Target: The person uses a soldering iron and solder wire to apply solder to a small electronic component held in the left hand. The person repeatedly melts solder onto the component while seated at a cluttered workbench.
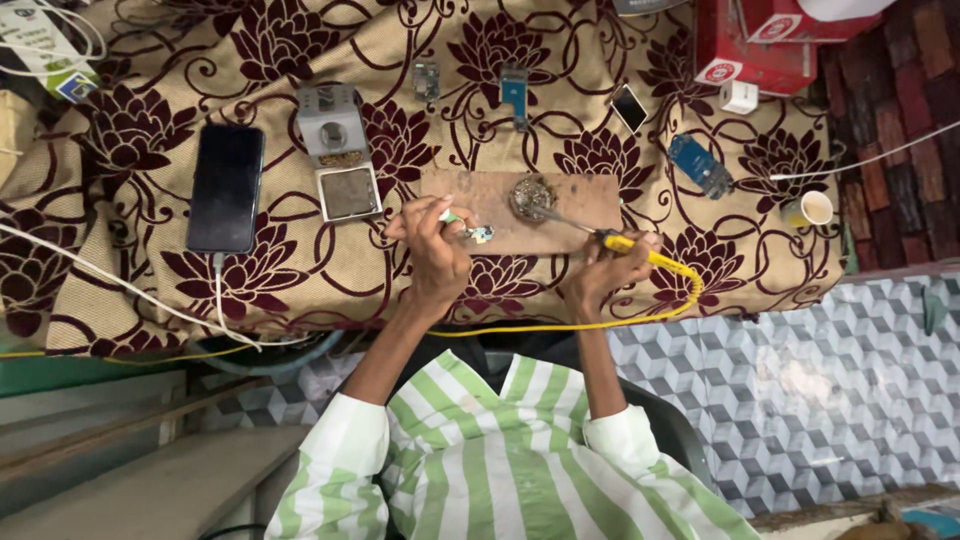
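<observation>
Striped sleeves near cam; left hand [432, 243] grip clamped on tweezers [462, 224], right hand [602, 268] on soldering iron [620, 243].

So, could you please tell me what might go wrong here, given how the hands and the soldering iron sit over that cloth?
1. The soldering iron in the right hand works over a narrow wooden board; a slip could scorch the patterned cloth.
2. The iron's yellow cord trails off the table edge and could snag.
3. The left hand pinches a small part near the tip, so a burn seems possible.
</observation>
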